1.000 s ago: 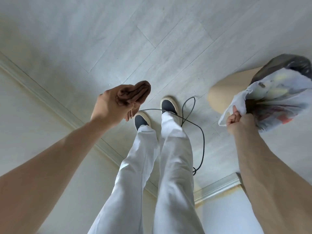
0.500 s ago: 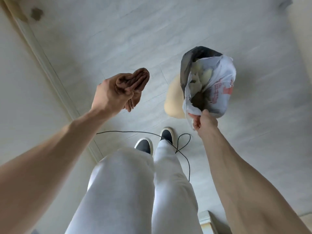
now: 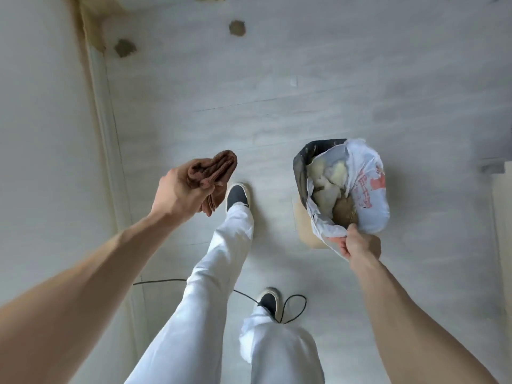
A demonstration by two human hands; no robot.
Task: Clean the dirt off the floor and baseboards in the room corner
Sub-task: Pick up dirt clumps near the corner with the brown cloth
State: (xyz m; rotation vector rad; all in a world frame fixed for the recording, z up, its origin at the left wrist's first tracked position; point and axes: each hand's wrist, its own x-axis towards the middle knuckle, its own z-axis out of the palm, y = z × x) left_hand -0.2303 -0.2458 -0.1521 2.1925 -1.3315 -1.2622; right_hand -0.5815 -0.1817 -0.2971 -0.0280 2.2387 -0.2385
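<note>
Left of the plastic bag, the pale baseboard runs along the wall up to the room corner, stained yellowish-brown there. Two dark dirt patches sit on the light grey plank floor well beyond the bag, near that corner. My left hand grips a folded brown cloth, held in the air to the bag's left. I judge I am walking the cleaning kit toward the corner; next I must set the bag down and bring the cloth to the dirt. My right hand pinches the near rim of the white printed plastic bag, which hangs open with a dark liner, holding crumpled whitish wads and a brownish lump.
</note>
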